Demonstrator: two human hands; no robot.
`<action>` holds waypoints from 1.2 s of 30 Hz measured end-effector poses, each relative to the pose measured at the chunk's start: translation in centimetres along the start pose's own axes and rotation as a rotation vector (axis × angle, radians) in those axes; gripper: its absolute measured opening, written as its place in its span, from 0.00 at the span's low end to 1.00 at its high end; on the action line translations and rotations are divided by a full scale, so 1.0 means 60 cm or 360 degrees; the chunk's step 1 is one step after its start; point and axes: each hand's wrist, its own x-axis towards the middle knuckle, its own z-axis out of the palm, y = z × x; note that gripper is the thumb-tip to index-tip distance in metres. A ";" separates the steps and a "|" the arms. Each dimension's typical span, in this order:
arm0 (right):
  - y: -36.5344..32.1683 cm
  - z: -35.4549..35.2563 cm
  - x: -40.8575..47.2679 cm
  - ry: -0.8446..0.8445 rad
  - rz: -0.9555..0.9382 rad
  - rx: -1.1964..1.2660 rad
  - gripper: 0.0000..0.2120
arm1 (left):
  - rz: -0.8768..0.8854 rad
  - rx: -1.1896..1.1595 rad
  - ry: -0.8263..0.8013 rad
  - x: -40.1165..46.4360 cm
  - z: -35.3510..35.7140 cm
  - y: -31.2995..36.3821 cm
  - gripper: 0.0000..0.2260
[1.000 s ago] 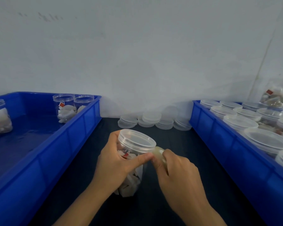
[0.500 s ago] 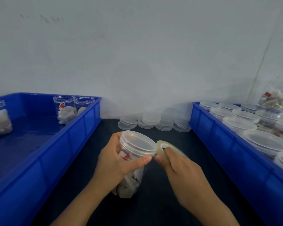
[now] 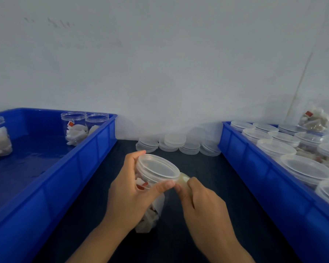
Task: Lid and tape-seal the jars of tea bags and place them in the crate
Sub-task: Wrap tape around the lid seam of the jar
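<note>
Now the tape roll (image 3: 184, 179) sits tucked against the lid (image 3: 158, 168) edge, mostly hidden behind the right hand (image 3: 201, 204); half a second ago it stood out in plain view as a ring, a little off the jar (image 3: 150, 194). The right hand pinches the roll between thumb and fingers. The left hand (image 3: 129, 192) grips the jar below the lid, thumb pressed at the rim close to the right thumb, much as before. The jar of tea bags leans on the dark table (image 3: 207, 171), between the two crates. The left crate (image 3: 80, 168) holds three unlidded jars (image 3: 75, 128). The right crate (image 3: 254, 168) is packed with lidded jars (image 3: 306, 169). Stacks of spare lids (image 3: 175, 143) stand by the wall (image 3: 160, 63), behind the hands.
</note>
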 end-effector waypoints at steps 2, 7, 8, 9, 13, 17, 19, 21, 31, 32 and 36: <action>-0.001 0.005 -0.003 0.0016 0.0002 0.0060 0.16 | -0.0024 -0.0062 0.0028 0.001 0.002 0.001 0.34; -0.007 0.007 -0.007 -0.0015 0.0015 0.0164 0.18 | -0.0065 -0.0392 -0.0177 0.012 -0.010 -0.001 0.22; -0.009 0.006 -0.007 -0.0020 0.0025 0.0177 0.19 | -0.0054 -0.0441 -0.0201 0.012 -0.013 -0.002 0.20; -0.011 0.006 -0.008 -0.0025 0.0040 0.0196 0.19 | -0.0043 -0.0480 -0.0215 0.011 -0.015 -0.004 0.19; -0.013 0.007 -0.008 -0.0046 0.0089 0.0264 0.19 | -0.0028 -0.0521 -0.0233 0.011 -0.018 -0.011 0.20; -0.014 0.008 -0.009 -0.0066 0.0137 0.0320 0.19 | -0.0025 -0.0537 -0.0095 0.013 -0.012 -0.014 0.17; -0.013 0.009 -0.008 -0.0076 0.0159 0.0345 0.19 | -0.0053 -0.0509 -0.0033 0.011 -0.010 -0.011 0.17; -0.013 0.008 -0.008 -0.0096 0.0159 0.0357 0.22 | -0.0088 -0.0364 -0.0107 0.006 -0.009 -0.005 0.20; -0.007 0.005 -0.008 -0.0097 0.0083 0.0317 0.18 | -0.0121 0.0295 0.0039 0.001 0.000 0.016 0.55; -0.007 0.005 -0.008 -0.0091 0.0081 0.0322 0.17 | -0.0129 0.0295 0.0039 0.002 0.000 0.015 0.56; -0.007 0.005 -0.008 -0.0045 0.0039 0.0319 0.18 | -0.0119 0.0246 0.0011 0.000 0.005 0.014 0.56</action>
